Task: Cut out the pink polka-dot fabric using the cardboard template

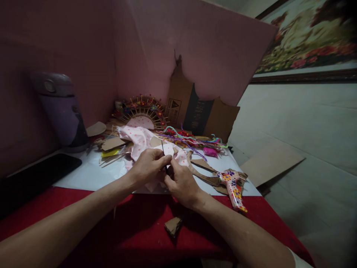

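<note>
My right hand (pixel 182 184) is closed around small dark-handled scissors, whose thin blade (pixel 162 146) points up and away from me. Close beside it, the fingers of my left hand (pixel 150 163) pinch a white cloth with pink dots (pixel 168 149) at the blade. The two hands nearly touch, so the scissors' handles and the pinched edge are partly hidden. More of the same dotted cloth (pixel 136 138) lies crumpled just beyond my left hand. A curved cardboard strip (pixel 205 177) lies right of my right hand, near a flower-patterned glue gun (pixel 232 188).
A half-round stick craft with beads (pixel 141 121) and a cut cardboard piece (pixel 213 117) stand at the back. Coloured pipe cleaners (pixel 189 138) lie before them. A purple bottle (pixel 63 115) and black phone (pixel 63 163) are left. Folded cardboard (pixel 173 226) lies on the red cloth (pixel 134 227).
</note>
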`<control>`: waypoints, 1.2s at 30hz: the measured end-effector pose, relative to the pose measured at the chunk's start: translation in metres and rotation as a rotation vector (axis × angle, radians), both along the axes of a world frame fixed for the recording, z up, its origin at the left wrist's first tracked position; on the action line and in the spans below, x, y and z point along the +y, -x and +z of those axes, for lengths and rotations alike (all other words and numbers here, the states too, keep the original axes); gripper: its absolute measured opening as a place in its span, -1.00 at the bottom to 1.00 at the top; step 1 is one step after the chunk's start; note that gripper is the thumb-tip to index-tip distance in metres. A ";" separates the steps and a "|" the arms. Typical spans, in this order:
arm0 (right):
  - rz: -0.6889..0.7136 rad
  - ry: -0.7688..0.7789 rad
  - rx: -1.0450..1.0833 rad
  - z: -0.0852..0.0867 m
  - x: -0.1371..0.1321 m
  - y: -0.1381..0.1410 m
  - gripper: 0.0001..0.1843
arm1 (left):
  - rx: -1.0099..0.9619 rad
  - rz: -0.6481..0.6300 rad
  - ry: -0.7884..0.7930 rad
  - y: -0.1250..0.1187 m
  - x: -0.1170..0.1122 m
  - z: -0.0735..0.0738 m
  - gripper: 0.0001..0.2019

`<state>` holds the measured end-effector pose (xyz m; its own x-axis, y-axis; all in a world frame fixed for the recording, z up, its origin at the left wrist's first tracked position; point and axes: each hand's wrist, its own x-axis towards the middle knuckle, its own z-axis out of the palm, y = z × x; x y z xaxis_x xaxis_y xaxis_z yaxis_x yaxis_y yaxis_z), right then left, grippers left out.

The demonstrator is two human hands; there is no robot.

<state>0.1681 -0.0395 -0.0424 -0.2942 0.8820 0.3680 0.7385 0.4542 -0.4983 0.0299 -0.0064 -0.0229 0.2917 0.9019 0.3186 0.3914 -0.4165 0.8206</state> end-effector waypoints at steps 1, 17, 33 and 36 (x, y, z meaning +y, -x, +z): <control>0.000 0.000 0.000 0.000 0.000 0.000 -0.90 | 0.003 0.001 -0.004 0.000 0.000 0.000 -0.66; 0.005 0.012 -0.005 -0.001 0.000 -0.001 -0.90 | 0.007 0.000 0.021 -0.001 0.001 0.001 -0.67; 0.018 0.032 -0.030 -0.002 0.000 -0.001 -0.91 | 0.053 0.009 0.043 0.000 0.000 0.003 -0.66; 0.015 0.032 -0.041 -0.001 -0.001 -0.001 -0.90 | 0.062 0.012 0.037 0.000 0.001 0.003 -0.66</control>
